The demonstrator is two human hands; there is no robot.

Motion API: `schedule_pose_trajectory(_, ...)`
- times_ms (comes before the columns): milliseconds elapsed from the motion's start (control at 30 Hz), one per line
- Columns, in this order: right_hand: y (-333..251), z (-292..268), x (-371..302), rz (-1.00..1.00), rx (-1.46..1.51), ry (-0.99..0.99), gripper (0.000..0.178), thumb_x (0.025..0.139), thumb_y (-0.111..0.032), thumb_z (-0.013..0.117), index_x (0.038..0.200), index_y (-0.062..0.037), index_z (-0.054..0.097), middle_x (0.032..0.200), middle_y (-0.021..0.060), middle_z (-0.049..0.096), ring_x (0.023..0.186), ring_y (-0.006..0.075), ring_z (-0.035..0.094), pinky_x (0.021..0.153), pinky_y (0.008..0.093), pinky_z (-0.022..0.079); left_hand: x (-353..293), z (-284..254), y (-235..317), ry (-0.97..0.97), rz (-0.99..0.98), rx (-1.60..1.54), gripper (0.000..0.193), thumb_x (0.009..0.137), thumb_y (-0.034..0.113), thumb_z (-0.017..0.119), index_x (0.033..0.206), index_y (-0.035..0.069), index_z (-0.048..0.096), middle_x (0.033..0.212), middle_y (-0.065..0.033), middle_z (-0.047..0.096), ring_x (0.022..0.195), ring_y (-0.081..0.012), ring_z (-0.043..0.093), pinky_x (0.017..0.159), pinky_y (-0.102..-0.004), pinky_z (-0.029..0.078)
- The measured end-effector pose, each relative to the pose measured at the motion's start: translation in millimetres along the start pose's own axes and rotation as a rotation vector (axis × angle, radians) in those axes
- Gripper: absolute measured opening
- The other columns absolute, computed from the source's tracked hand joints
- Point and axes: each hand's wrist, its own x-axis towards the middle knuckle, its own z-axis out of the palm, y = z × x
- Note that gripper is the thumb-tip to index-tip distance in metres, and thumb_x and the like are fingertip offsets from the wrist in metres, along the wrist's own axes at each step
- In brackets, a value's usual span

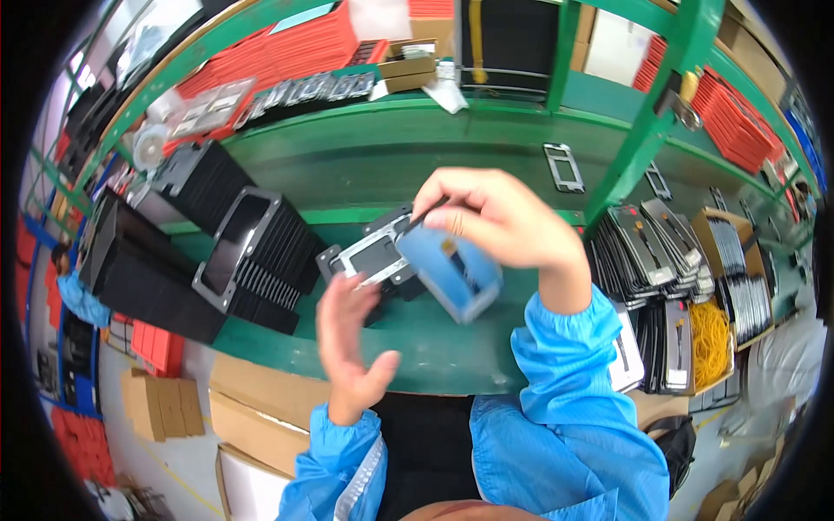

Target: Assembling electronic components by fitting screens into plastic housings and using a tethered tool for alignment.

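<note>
Flat panel (pixel 439 280) held by one edge, its ribbon cable (pixel 457 260) exposed

At the centre of the frame, the right hand (pixel 504 219) pinches the blurred flat panel along its upper edge, tilted over the green workbench (pixel 434 365). The left hand (pixel 346 334), left of centre, is open and grips nothing; whether its fingertips touch the metal frame (pixel 346 260) behind them cannot be told.

With support only at the top, the panel could slip or swing, its lower edge knocking the bench. Carried too close, its loose-looking cable might snag on the metal frame's corner. A careless sideways sweep could nudge the stacked panels (pixel 638 247) at right.
</note>
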Motion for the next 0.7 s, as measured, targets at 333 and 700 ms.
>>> schedule_pose_trajectory(333,-12,36,12,-0.026,0.248,-0.019,0.021,0.102,-0.009,0.063,0.119,0.0003,0.073,0.102,0.0062,0.075,0.092,0.0098,0.068,0.082,0.0272,0.056,0,17,23,-0.325,-0.614,-0.804,0.095,0.099,0.065,0.051,0.162,0.0,0.02,0.156,-0.0282,0.039,0.136,-0.042,0.051,0.098,-0.0571,0.054)
schedule_pose_trajectory(700,-1,33,14,-0.027,0.42,-0.176,0.045,0.092,0.009,0.047,0.133,0.0056,0.064,0.124,0.012,0.072,0.111,0.0142,0.068,0.098,0.0293,0.054,-7,2,9,-0.413,-0.632,-1.005,0.106,0.095,0.083,0.031,0.16,0.0,0.02,0.149,-0.0375,0.042,0.101,-0.0394,0.066,0.067,-0.0508,0.064)
